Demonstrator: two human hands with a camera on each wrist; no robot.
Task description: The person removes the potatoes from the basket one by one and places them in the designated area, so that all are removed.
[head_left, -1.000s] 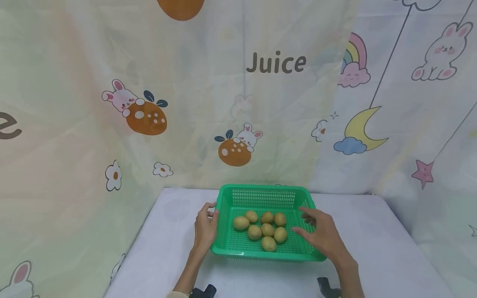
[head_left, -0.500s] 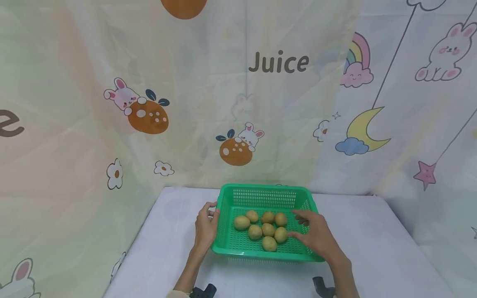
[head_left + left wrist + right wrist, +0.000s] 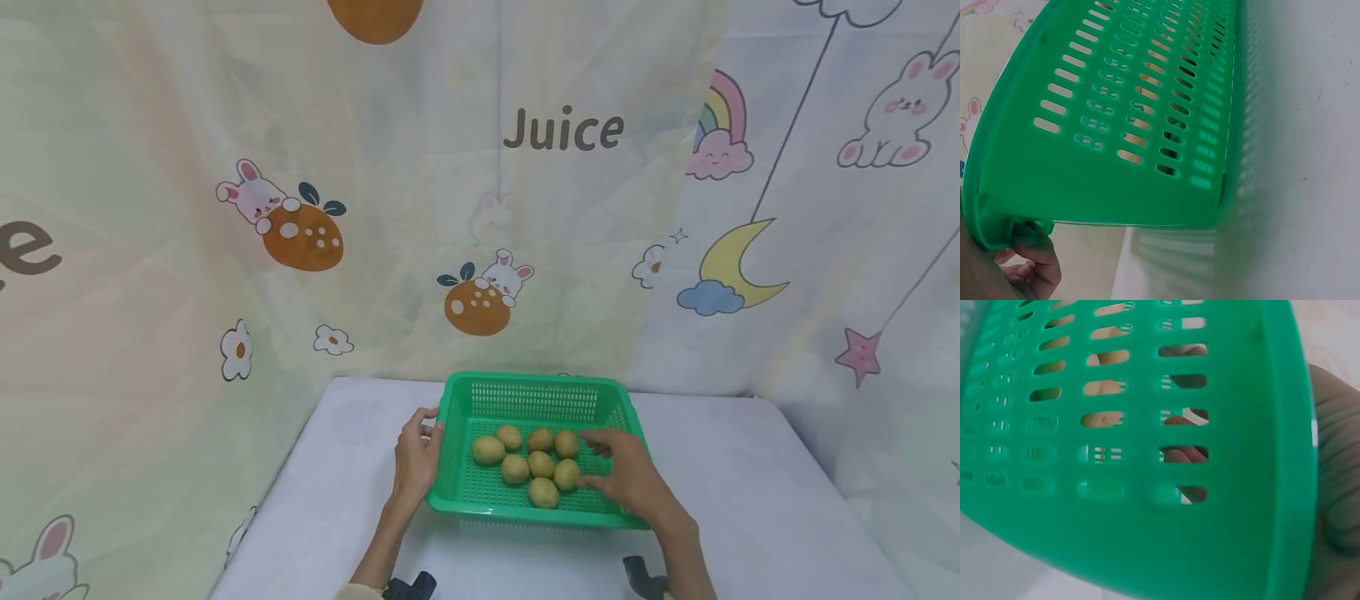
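A green plastic basket (image 3: 525, 513) with slotted walls stands on the table, holding several small yellow-brown potatoes (image 3: 515, 468). My left hand (image 3: 417, 460) grips the basket's left rim; the left wrist view shows its curled fingers (image 3: 1044, 259) under the rim's corner. Over the right rim reaches my right hand (image 3: 632, 473), thumb and fingers spread apart with nothing between them. Its fingertips are right at the two rightmost potatoes, one potato (image 3: 567, 475) by the thumb and another potato (image 3: 567, 444) by the fingers. In the right wrist view the basket wall (image 3: 1235, 537) hides most of that hand.
The basket rests on a white-covered table (image 3: 750, 500). Behind it hangs a printed cloth (image 3: 390, 250) with rabbits and a moon, close to the table's back edge. Dark wrist mounts (image 3: 408, 586) show at the bottom of the head view.
My right hand has moved left, deeper into the basket, until its fingertips reach the rightmost potatoes. The left hand keeps its grip on the rim; the potatoes stay put.
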